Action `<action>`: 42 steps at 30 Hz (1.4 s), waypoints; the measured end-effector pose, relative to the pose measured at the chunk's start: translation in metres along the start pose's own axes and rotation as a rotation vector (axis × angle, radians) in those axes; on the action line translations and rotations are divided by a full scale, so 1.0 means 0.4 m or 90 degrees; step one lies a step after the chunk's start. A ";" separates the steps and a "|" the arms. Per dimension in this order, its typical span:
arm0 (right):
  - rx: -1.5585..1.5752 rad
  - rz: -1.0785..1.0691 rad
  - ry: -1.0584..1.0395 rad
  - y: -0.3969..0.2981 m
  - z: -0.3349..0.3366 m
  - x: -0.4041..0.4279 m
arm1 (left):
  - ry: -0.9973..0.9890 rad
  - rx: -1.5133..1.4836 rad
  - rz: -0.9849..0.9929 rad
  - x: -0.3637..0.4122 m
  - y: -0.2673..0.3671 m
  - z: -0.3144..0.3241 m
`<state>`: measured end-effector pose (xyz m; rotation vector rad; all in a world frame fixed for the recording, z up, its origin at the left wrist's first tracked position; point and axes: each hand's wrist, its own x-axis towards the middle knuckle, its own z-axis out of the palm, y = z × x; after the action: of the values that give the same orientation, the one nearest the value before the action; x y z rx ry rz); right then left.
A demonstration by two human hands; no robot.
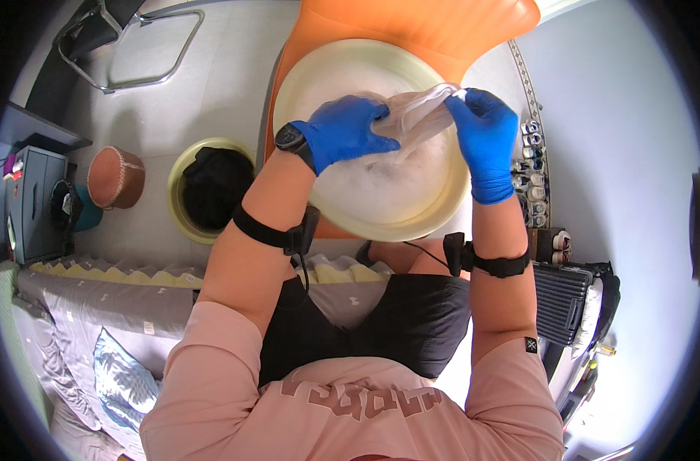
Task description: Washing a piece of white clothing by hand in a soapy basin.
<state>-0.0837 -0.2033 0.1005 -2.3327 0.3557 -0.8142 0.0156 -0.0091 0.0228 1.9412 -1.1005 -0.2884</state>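
Note:
A large pale-yellow plastic basin (448, 199) stands on an orange chair (396, 20), with sudsy, whitish water (378, 193) inside. My right hand (491, 129), in a blue glove, pinches one end of a thin, wet white cloth (422, 112) near the basin's right rim. The cloth slants down leftward over the suds. My left hand (350, 129), gloved in blue too, hovers over the basin with thumb and fingers spread apart beside the cloth. Whether its fingertips touch the fabric is hard to see.
A smaller yellow basin (177, 216) holding dark fabric (217, 187) sits on the floor at left, near a reddish-brown round stool (116, 177). Shoes (534, 173) line the right wall, with a black suitcase (563, 305) nearer me. A metal-framed chair (148, 80) stands farther off.

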 end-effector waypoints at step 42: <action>-0.274 -0.069 -0.410 0.092 0.096 -0.013 | 0.106 0.007 -0.153 -0.008 -0.074 -0.049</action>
<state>-0.0649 -0.2108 0.0511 -2.8719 0.1262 0.0108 0.0421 0.0118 0.0109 2.0698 -0.7635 -0.2452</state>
